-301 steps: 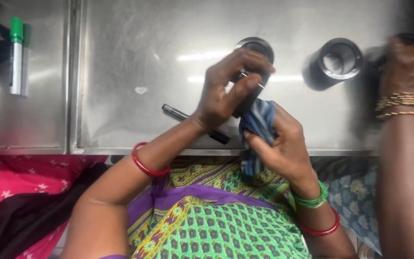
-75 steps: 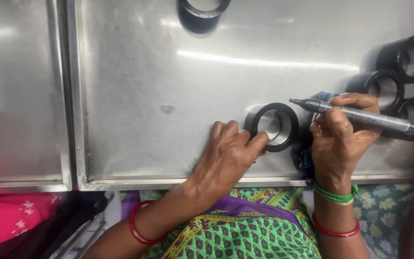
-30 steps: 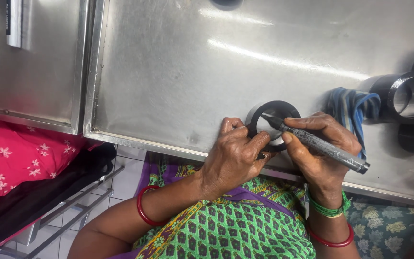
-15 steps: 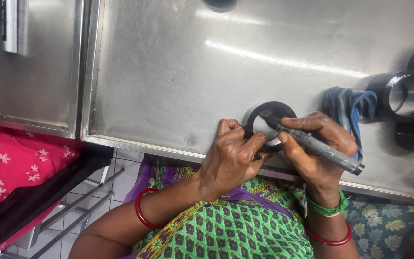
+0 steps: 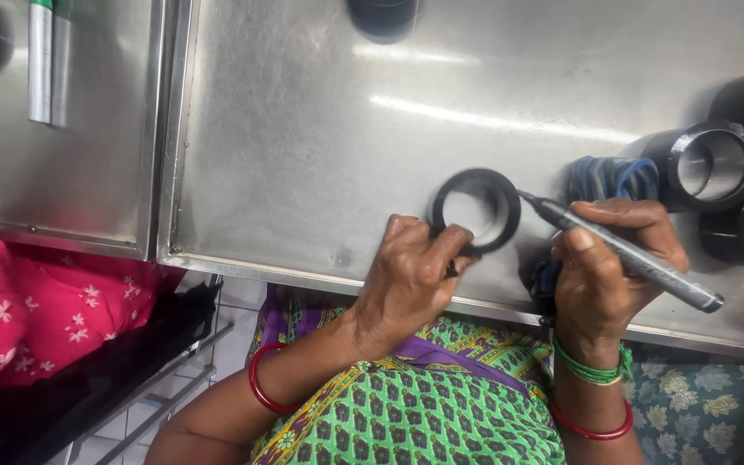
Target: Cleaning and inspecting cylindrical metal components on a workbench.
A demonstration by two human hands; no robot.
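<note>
Fingers of the left hand (image 5: 406,280) pinch the near rim of a black ring (image 5: 475,209) flat on the steel table (image 5: 303,155); right hand (image 5: 604,267) clamps a marker (image 5: 622,254) beside it. Ring looks rigid, light, likely slippery; hold by the rim.

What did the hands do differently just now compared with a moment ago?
The right hand drew the marker back: its tip was over the black ring, now it sits just off the ring's right edge. The left hand stays pressing the ring on the metal table; the blue cloth stayed put.
</note>
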